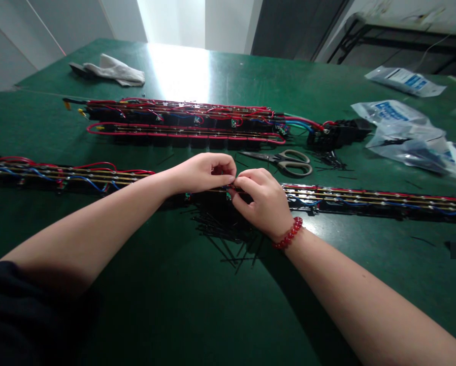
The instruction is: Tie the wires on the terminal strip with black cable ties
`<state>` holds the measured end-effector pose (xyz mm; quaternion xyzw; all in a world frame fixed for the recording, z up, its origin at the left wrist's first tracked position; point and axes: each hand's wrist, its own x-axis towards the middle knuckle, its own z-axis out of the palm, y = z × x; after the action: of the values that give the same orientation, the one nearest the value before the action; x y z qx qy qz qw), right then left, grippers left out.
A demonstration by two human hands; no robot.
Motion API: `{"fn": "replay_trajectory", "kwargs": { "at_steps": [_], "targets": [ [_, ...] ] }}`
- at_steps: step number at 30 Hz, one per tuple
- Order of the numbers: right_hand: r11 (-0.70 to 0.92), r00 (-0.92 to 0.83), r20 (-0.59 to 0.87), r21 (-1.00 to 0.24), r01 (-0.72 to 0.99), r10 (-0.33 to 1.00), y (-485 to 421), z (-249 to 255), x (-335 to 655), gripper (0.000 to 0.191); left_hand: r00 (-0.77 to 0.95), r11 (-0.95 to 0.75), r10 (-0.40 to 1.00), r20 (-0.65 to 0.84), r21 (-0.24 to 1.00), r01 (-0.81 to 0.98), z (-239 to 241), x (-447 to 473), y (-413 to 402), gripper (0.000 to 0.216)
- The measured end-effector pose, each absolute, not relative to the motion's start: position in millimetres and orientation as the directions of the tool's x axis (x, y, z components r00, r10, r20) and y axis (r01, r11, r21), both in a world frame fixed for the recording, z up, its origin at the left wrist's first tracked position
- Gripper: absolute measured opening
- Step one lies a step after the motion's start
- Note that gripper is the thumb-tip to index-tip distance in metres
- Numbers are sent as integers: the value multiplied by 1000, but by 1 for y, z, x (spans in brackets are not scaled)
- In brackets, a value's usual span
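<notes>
A long black strip assembly with red, blue and yellow wires runs across the green table in front of me. My left hand and my right hand meet over its middle. Both have fingers curled and pinched together on the wiring there; the small thing between the fingertips is hidden. My right wrist wears a red bead bracelet. A loose heap of thin black cable ties lies just below my hands.
Two more wired strips lie farther back, ending in a black connector block. Scissors rest behind my right hand. Plastic bags sit at the right, a white cloth at the far left.
</notes>
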<state>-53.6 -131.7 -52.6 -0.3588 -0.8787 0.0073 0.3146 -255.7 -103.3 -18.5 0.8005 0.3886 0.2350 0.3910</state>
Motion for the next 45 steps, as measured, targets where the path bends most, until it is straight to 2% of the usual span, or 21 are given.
{"fn": "replay_trajectory", "kwargs": {
  "at_steps": [45],
  "targets": [
    [742, -561, 532, -215, 635, 634, -131, -53, -54, 12, 601, -423, 794, 95, 796, 433, -19, -256, -103, 12]
  ]
}}
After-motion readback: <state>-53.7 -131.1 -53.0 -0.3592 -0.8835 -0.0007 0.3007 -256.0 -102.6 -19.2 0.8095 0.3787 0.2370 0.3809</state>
